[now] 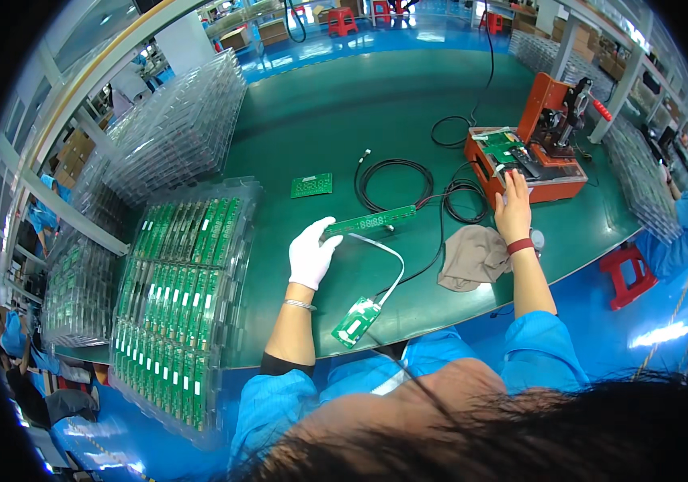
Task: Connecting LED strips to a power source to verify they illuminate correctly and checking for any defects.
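Observation:
My left hand (313, 251), in a white glove, pinches one end of a long narrow green circuit board (372, 220) with a digit display, held above the green table. A white ribbon cable (399, 265) loops from near this board down to a smaller green circuit board (356, 321) at the table's near edge. Bare, with a red wristband, my right hand (513, 207) reaches to the front of an orange test fixture (558, 189). Its fingers are stretched out and touch the fixture's front edge, beside a green board (498, 146) lying on top.
Left of me, a clear tray (174, 297) holds rows of green boards, with stacked clear trays (179, 128) behind. A small board (312, 185), coiled black cable (396, 183) and brown cloth (473, 259) lie on the table (304, 112). The fixture has a red-handled lever (601, 110). Co-workers sit nearby.

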A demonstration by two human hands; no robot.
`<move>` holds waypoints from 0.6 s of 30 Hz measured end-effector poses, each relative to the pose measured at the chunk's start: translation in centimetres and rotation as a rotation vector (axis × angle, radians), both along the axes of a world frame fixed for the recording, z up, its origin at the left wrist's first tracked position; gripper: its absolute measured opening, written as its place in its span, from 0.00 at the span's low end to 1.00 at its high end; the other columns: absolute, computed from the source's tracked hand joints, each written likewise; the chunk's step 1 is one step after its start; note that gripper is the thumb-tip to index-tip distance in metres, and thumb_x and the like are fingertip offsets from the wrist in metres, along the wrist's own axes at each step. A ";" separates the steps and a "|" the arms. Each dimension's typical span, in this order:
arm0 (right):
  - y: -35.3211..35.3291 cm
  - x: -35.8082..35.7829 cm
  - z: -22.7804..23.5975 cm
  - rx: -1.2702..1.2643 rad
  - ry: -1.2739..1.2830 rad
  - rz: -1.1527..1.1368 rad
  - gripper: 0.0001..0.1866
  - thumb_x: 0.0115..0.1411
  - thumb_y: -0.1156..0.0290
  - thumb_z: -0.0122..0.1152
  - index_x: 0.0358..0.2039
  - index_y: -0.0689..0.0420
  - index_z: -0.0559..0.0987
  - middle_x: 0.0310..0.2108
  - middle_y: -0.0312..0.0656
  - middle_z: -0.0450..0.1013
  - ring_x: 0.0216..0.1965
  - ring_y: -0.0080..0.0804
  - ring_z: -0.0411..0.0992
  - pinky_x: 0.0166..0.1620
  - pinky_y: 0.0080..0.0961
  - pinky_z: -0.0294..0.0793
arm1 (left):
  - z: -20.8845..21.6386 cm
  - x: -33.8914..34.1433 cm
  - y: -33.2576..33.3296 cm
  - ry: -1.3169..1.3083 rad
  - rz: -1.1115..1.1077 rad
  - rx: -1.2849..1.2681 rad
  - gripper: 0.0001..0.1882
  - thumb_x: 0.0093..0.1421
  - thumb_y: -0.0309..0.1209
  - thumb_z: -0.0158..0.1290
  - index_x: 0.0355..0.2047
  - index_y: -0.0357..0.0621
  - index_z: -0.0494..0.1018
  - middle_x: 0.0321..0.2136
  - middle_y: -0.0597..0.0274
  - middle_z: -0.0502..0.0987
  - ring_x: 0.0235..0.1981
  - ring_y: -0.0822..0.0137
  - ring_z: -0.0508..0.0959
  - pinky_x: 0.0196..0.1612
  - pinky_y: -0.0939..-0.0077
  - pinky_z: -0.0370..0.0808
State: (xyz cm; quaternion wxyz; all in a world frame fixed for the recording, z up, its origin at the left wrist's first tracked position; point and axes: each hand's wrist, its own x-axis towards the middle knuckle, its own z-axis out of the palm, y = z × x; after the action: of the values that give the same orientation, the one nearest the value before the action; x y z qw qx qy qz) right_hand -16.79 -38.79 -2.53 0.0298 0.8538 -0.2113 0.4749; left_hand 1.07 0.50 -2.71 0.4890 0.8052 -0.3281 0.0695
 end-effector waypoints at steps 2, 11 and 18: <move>-0.8 -0.7 -0.3 -0.018 0.036 -0.003 0.25 0.54 0.72 0.62 0.54 0.58 0.73 0.56 0.48 0.68 0.54 0.46 0.67 0.56 0.35 0.68 | -0.2 -0.2 -0.2 -0.002 -0.016 -0.072 0.21 0.49 0.22 0.60 0.47 0.41 0.76 0.31 0.63 0.78 0.26 0.72 0.72 0.33 0.81 0.71; 2.3 0.1 1.2 0.196 -0.032 -0.013 0.24 0.54 0.75 0.60 0.54 0.55 0.74 0.53 0.48 0.68 0.51 0.45 0.67 0.55 0.33 0.68 | 0.6 -0.5 -0.1 0.129 -0.001 -0.026 0.20 0.49 0.25 0.61 0.45 0.40 0.76 0.40 0.61 0.80 0.34 0.65 0.78 0.41 0.77 0.75; 10.9 4.2 1.8 1.286 0.059 0.840 0.18 0.69 0.68 0.48 0.57 0.57 0.72 0.36 0.39 0.74 0.33 0.24 0.72 0.40 0.18 0.73 | 0.9 -0.8 -0.4 0.087 -0.030 -0.008 0.20 0.50 0.22 0.60 0.46 0.42 0.76 0.29 0.67 0.76 0.25 0.73 0.69 0.33 0.82 0.70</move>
State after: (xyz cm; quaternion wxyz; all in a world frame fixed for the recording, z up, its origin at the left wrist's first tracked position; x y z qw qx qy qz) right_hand -12.62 -27.87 -0.70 -0.6497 0.7242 -0.1030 0.2069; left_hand 0.30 0.14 -1.86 0.5069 0.8006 -0.3183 0.0284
